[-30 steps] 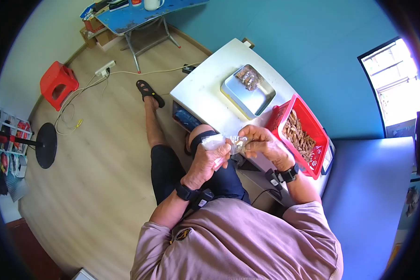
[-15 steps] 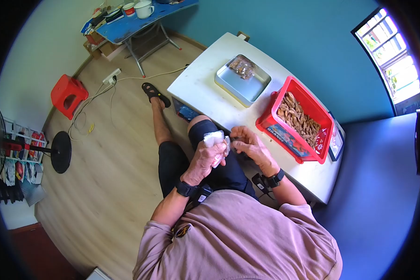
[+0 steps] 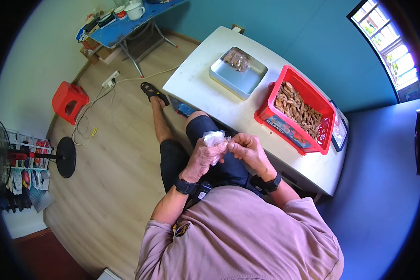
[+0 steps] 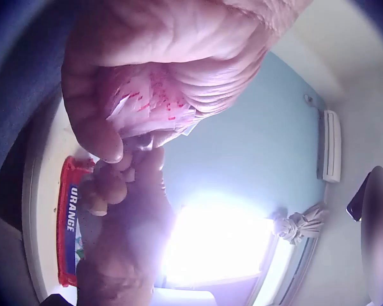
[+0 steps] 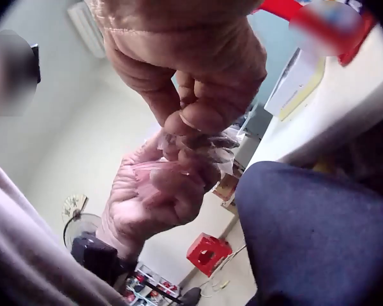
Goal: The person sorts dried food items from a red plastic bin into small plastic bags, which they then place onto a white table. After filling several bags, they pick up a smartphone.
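Observation:
Over the lap, my left hand [image 3: 200, 161] grips a wad of thin plastic bags [image 3: 213, 138]; red printed marks show on the bags [image 4: 156, 102] in the left wrist view. My right hand [image 3: 250, 150] meets it, thumb and fingertips pinching the edge of a small clear plastic bag [image 5: 228, 158] that holds something dark brown. In the right wrist view that small bag lies between the fingertips of both hands. On the white table, a red basket [image 3: 280, 125] holds many brown finger-shaped pieces [image 3: 296, 108]. Beside it sits a metal tin [image 3: 245, 83] with filled clear packets [image 3: 237, 60] at one end.
The white table [image 3: 196, 77] stands in front of the knees, against a teal wall. A framed item [image 3: 340, 128] leans behind the basket. To the right is a blue padded surface [image 3: 378, 158]. A red stool [image 3: 70, 101], cables and a fan [image 3: 65, 156] are on the left floor.
One second ago the small clear bag was stretched between both hands; then the right hand moved slightly apart from it. Now the right fingertips are back at the bag beside the left hand.

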Motion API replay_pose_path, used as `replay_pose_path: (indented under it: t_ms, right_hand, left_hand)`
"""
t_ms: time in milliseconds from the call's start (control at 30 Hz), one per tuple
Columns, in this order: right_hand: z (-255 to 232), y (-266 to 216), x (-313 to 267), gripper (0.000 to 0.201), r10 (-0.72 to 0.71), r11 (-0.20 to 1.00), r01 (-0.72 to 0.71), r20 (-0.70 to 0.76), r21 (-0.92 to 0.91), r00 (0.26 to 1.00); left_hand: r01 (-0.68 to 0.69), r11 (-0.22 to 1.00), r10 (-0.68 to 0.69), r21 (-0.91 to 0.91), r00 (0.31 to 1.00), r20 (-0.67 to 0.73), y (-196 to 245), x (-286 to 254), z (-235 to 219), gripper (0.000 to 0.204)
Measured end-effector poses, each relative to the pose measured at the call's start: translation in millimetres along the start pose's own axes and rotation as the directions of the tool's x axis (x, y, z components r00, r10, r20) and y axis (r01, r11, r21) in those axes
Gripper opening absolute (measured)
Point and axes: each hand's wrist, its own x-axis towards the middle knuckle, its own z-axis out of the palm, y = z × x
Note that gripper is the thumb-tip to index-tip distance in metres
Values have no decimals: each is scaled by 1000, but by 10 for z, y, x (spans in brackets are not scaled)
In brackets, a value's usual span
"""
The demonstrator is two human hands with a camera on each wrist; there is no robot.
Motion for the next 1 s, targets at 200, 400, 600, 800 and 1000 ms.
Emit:
replay_pose_path:
  t_ms: [200, 400, 600, 800, 1000]
  right_hand:
    - [-12, 140, -18, 18, 139, 964, -140, 22, 224, 990]
    - [4, 232, -50, 19, 189, 907, -166, -22, 387, 982]
    - [33, 125, -89, 22, 113, 986, -106, -47, 130, 993]
    - [-66, 163, -99, 14, 168, 978, -169, 23, 123, 986]
    - [-95, 350, -78, 6, 169, 908, -161, 12, 388, 985]
  left_hand:
    - [47, 997, -44, -69, 998, 46, -39, 9, -13, 17]
    - [98, 981, -88, -168, 994, 66, -137, 57, -36, 19]
    - [113, 984, -108, -136, 993, 45, -111, 69, -26, 21]
    - [118, 991, -112, -66, 990, 85, -108, 75, -25, 21]
    - [113, 985, -103, -130, 992, 77, -237, 122, -71, 21]
